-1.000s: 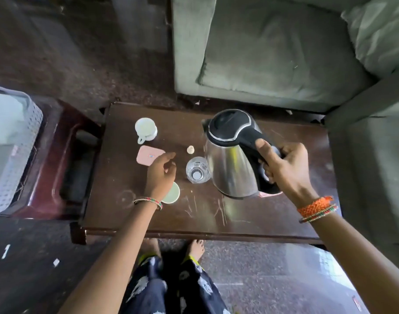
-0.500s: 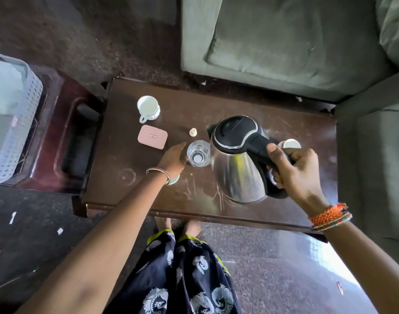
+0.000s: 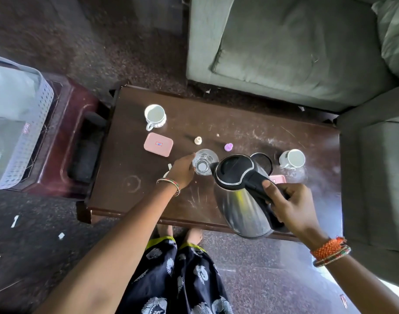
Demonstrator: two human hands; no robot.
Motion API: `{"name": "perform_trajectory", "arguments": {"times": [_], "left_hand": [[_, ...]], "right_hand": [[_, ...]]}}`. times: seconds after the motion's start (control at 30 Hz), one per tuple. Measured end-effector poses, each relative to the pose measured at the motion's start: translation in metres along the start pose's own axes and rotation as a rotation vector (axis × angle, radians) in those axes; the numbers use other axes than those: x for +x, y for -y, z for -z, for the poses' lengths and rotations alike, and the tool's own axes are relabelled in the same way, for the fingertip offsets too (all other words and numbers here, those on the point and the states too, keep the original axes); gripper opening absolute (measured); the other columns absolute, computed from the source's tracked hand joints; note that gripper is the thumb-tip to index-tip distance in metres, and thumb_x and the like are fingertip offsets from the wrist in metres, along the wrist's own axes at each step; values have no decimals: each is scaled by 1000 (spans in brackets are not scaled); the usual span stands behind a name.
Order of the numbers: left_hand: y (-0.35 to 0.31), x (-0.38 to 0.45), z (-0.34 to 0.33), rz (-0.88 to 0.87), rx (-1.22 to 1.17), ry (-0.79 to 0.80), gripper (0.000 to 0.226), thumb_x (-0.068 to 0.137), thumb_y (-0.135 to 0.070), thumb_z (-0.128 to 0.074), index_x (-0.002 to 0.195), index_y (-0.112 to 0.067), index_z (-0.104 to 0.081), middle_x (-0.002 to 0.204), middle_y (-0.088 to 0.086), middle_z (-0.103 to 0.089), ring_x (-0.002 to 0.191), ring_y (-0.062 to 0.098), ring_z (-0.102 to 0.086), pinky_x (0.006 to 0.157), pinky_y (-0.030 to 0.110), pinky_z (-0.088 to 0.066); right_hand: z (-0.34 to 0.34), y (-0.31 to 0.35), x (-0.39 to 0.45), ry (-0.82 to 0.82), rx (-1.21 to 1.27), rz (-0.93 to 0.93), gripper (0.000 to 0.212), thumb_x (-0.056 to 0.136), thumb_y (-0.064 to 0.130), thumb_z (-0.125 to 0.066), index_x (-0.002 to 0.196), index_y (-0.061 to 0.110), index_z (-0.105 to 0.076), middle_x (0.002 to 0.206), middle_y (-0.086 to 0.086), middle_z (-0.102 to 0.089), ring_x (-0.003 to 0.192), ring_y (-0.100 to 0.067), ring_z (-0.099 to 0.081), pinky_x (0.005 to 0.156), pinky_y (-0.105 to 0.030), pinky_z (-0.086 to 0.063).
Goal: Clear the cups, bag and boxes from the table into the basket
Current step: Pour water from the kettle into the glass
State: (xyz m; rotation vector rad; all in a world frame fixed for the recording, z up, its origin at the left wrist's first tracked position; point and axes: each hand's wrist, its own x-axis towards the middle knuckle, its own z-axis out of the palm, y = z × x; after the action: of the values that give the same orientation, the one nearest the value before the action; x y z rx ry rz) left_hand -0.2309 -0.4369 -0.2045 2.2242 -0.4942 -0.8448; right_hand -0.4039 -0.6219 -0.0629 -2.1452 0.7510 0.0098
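**Kettle tipped at the glass, cups yet to be cleared**

The basket stood off the table's left end on a low stand, well apart from everything to be cleared. The table carried it all: the kettle, lifted and tilted near the front edge, its spout just beside the glass at the middle. The right hand was wrapped tight round the kettle's handle; the left hand curled against the glass's left side, steadying it.

One pink box lay left of centre, and a second pink box peeked out behind the kettle. A white cup sat toward the far left corner, another cup toward the right end. No bag could be made out.

To my eye the step in hand was a pour. It wanted the spout kept over the glass's mouth, a slow tilt, and the left hand bracing the glass low so it could not skid.
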Motion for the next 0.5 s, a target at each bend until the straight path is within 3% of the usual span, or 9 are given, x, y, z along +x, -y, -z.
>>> {"name": "perform_trajectory", "arguments": {"times": [0.13, 0.3, 0.5], "left_hand": [[3, 1, -2, 3, 21, 16, 49, 90, 3, -41, 138, -5, -42, 144, 13, -45, 136, 23, -38, 116, 31, -24], [9, -9, -15, 23, 68, 16, 61, 89, 3, -42, 146, -11, -25, 151, 9, -33, 140, 23, -31, 115, 27, -20], [13, -10, -23, 43, 84, -38, 61, 88, 4, -42, 145, -12, -26, 153, 6, -32, 140, 19, -31, 112, 21, -19]], "right_hand": [[-7, -8, 1, 3, -41, -44, 75, 75, 63, -52, 50, -8, -47, 42, -24, -48, 36, -15, -34, 42, -27, -29], [-12, -10, 6, 14, -7, -110, 63, 87, 43, -62, 49, -4, -44, 39, -8, -44, 35, -17, -35, 43, -29, -30], [-18, 2, 16, 83, 1, -111, 58, 88, 44, -60, 46, 4, -49, 40, -7, -48, 35, -17, -38, 42, -32, -33]]}}
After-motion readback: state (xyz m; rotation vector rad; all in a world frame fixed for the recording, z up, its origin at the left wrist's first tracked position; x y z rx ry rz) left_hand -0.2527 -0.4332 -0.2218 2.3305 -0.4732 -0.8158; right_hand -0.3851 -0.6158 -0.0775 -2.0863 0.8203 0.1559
